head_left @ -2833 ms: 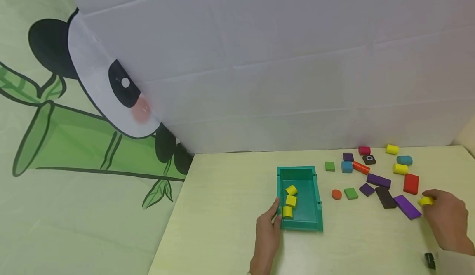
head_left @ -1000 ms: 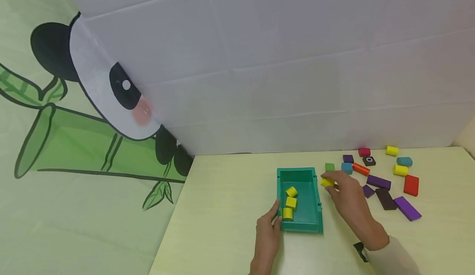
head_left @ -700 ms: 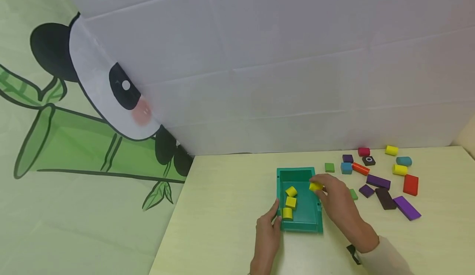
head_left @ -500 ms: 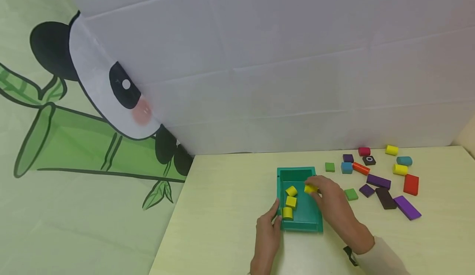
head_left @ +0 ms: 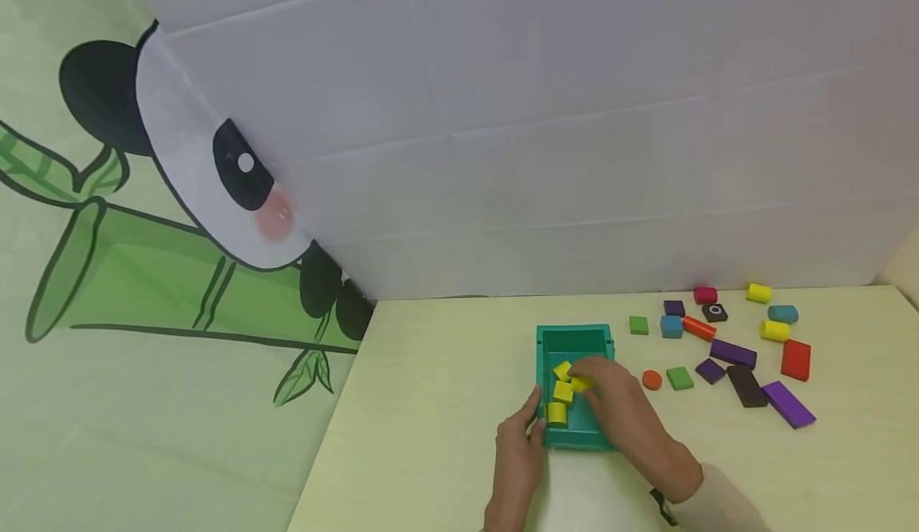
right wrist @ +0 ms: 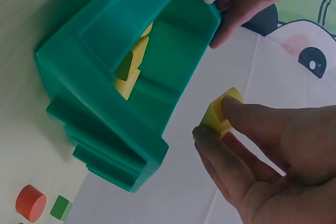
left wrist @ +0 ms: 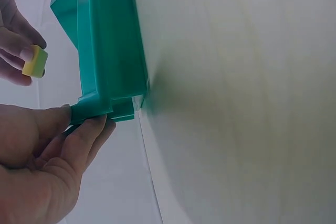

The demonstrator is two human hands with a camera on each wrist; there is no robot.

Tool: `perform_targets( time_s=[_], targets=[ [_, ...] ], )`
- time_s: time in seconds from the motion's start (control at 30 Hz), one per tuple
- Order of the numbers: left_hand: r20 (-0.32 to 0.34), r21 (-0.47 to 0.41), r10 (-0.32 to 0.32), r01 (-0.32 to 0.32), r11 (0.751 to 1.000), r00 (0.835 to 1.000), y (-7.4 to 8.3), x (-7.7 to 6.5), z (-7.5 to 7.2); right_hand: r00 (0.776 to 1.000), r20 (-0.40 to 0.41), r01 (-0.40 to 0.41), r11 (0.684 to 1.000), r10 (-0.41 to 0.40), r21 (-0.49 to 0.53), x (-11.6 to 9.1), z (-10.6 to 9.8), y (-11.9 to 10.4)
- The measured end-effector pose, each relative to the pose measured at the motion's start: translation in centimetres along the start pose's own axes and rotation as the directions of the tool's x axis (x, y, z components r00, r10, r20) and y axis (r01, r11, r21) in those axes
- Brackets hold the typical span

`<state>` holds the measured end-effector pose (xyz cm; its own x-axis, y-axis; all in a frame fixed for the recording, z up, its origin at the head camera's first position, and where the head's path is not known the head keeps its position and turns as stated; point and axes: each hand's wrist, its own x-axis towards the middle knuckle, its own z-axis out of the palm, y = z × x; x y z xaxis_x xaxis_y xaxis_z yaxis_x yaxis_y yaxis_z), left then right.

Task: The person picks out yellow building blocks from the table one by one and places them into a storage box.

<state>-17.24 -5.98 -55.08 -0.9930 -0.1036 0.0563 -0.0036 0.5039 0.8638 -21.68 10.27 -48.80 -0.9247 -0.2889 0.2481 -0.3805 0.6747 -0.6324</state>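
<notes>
A teal plastic bin [head_left: 573,441] stands on the table, with several yellow blocks [head_left: 557,415] along the left side of its floor. My left hand [head_left: 518,452] grips the bin's left wall, thumb on one side and fingers on the other, as the left wrist view shows closely. Between the thumb and fingertips of my right hand [head_left: 623,406] is a small yellow block [right wrist: 213,117], pinched above the bin's opening. In the right wrist view this block is raised clear of the bin's rim.
Loose blocks spread over the table's right side: an orange disc [head_left: 652,380], green squares [head_left: 680,378], a red block [head_left: 795,359], a purple bar [head_left: 789,404], a dark bar [head_left: 747,386] and yellow cylinders [head_left: 775,330]. Behind the table hangs a pale cloth [head_left: 560,157].
My right hand has picked up the yellow block at the far right and carried it leftward to above the bin's middle, near the other yellow blocks. My left hand has stayed on the bin.
</notes>
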Motion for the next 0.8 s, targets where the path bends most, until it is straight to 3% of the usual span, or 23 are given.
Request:
perform_targets(
  time_s=[0.37,0.8],
  targets=[
    [-0.007,0.01,0.011,-0.011,1.0,1.0,-0.1,0.0,0.0,0.998,0.06,-0.028,1.0,0.028,-0.004,-0.6,1.7,0.0],
    [-0.028,0.014,0.076,-0.076,0.997,0.997,-0.2,-0.1,0.0,0.989,0.145,-0.022,0.996,0.034,-0.084,-0.6,2.8,0.0]
  ],
)
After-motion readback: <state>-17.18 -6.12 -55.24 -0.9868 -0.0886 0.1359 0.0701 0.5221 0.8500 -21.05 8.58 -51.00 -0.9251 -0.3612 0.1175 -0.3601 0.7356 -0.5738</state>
